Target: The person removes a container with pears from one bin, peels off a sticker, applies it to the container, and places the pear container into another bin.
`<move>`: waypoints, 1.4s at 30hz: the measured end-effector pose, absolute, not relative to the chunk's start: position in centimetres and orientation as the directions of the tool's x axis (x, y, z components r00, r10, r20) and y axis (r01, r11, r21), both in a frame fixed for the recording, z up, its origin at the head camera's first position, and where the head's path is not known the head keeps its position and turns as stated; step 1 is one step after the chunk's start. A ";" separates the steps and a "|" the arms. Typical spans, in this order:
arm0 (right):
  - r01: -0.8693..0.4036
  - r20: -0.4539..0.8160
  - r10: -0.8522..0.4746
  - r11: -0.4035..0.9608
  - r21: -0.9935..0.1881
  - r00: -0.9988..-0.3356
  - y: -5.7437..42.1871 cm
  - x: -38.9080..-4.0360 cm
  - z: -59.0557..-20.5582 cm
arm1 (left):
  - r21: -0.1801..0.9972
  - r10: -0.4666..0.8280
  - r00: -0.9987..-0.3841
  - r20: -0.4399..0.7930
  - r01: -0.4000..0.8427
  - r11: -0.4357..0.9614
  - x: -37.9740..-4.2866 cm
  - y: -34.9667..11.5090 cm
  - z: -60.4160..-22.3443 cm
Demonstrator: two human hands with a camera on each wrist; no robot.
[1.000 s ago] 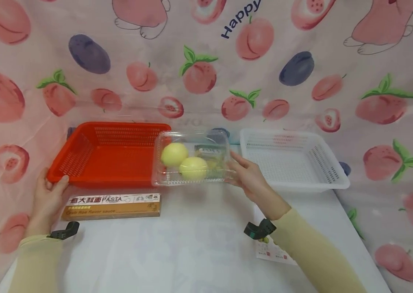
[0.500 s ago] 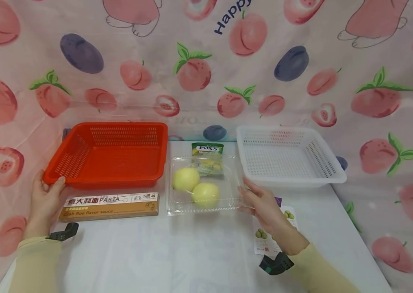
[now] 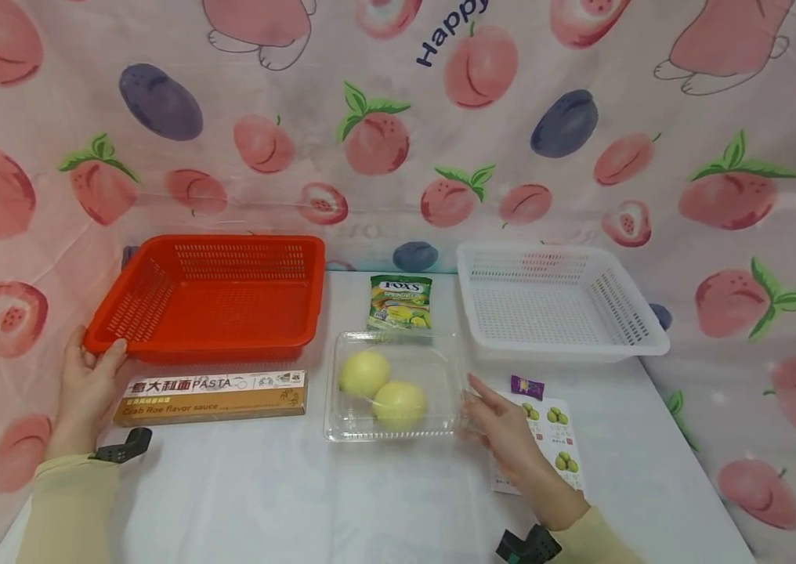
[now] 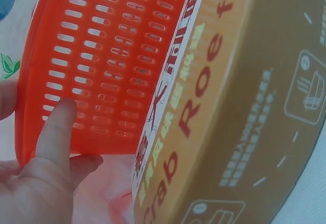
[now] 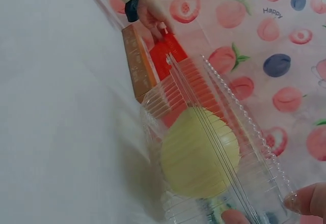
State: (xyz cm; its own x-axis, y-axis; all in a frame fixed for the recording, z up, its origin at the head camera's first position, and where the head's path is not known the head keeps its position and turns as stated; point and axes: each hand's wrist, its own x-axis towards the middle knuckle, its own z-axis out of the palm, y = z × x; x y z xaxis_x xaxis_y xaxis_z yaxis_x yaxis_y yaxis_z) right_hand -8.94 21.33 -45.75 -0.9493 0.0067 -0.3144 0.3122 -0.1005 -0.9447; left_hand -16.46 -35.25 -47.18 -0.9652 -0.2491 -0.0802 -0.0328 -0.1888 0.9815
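Observation:
My left hand (image 3: 85,395) grips the front left corner of a red plastic basket (image 3: 229,348), its thumb (image 4: 55,132) on the slotted wall and other fingers at the rim. With my right hand (image 3: 511,439) I pinch the right side of a clear plastic clamshell box (image 3: 440,376). Inside the box lie two pale yellow round fruits (image 3: 399,406), side by side toward its left; their exact kind is unclear. In the right wrist view a fruit (image 5: 198,152) shows through the ribbed wall. Whether the box touches the table cannot be told.
A pasta box (image 3: 211,398) lies before the red basket. Behind the clamshell is a green FOX'S candy bag (image 3: 400,301). At right stand a white basket (image 3: 567,348), a small purple wrapped candy (image 3: 527,386) and a fruit-printed card (image 3: 556,435), partly behind my right hand.
My right hand has brought the clamshell box from beside the red basket's right edge toward the front and slightly right, uncovering the candy bag and the purple candy. My left hand stays on the red basket.

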 end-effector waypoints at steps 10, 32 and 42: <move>0.322 -0.325 0.010 -0.116 -0.940 -0.946 21.3 -8.5 -47.6 | 0.980 -0.214 -0.973 -0.090 -0.048 -0.196 -16.9 -34.7 -47.2; 0.291 -0.234 0.183 0.417 -0.861 -0.955 30.5 -9.3 -48.4 | 0.886 -0.543 -0.825 0.155 -0.127 0.446 -13.7 -29.9 -42.7; 0.288 -0.207 0.201 0.711 -0.641 -0.957 34.3 -9.7 -50.6 | 0.782 -0.224 -0.874 0.431 0.238 0.576 -11.1 -22.5 -41.7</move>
